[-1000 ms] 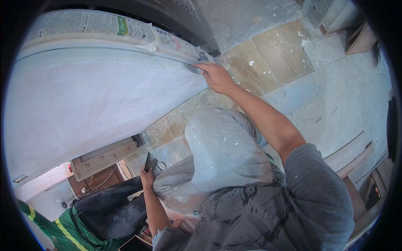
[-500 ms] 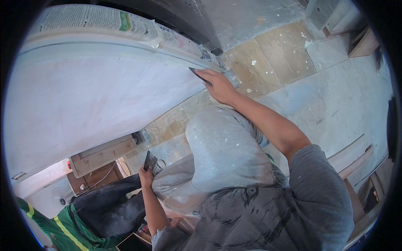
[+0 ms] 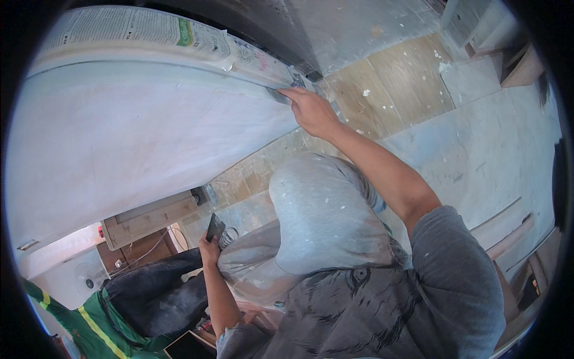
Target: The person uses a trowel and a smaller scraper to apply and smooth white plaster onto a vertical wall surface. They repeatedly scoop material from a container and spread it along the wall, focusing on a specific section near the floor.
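Observation:
My right hand (image 3: pixel 312 113) is closed on a thin, dark flat scraper (image 3: pixel 277 94), its fingers stretched along the blade. The blade lies against a smooth white panel (image 3: pixel 149 143), close to the panel's far right edge. Printed paper (image 3: pixel 131 27) is fixed along the strip just beyond that edge. Lower and to the left, beside my bent leg, my left hand (image 3: pixel 209 250) grips a second dark flat scraper (image 3: pixel 213 226). That one points upward, well apart from the panel.
Wood-look tiles (image 3: pixel 400 78) with white specks cover part of the floor. At the lower left are another person's green garment (image 3: pixel 89 329) and dark trousers (image 3: pixel 158 299). A wooden cabinet piece (image 3: pixel 152 221) and a fan (image 3: pixel 89 282) are beyond. Loose boards (image 3: pixel 505 239) lie at the right.
My right hand has shifted slightly up toward the papered edge, and its scraper now lies flatter to the panel. My left hand holds its scraper as before.

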`<state>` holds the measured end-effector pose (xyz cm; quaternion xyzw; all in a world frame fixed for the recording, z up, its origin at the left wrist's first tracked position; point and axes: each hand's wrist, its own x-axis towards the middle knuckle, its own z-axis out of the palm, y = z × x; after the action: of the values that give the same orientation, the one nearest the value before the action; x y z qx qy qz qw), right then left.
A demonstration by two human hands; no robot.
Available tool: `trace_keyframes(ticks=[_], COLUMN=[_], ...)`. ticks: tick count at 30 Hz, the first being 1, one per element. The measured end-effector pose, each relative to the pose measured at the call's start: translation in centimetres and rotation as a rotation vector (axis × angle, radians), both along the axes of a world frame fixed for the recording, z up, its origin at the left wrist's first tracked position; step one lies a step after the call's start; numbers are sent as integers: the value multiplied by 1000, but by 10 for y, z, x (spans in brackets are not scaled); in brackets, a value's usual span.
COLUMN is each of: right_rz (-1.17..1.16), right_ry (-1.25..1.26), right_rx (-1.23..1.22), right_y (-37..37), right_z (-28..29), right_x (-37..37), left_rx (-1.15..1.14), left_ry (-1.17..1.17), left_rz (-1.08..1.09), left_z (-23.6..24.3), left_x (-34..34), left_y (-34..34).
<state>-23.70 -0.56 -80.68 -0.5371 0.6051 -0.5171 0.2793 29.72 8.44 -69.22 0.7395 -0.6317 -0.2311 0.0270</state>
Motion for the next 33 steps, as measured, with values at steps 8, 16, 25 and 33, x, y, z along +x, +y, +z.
trace_keyframes(ticks=[8, 16, 25, 33], right_rz=[174, 150, 212, 93], right_ry=[-65, -309, 250, 657], right_rx=[-13, -41, -782, -631], right_y=[34, 82, 182, 200], right_z=[2, 37, 247, 238], right_x=[-5, -27, -85, -86], left_rx=[-12, -55, 535, 456], left_ry=[150, 1004, 1987, 1732], left_rz=[58, 314, 29, -47], left_z=[-5, 74, 90, 128], left_x=[10, -150, -400, -411], left_y=[-15, -29, -48, -18])
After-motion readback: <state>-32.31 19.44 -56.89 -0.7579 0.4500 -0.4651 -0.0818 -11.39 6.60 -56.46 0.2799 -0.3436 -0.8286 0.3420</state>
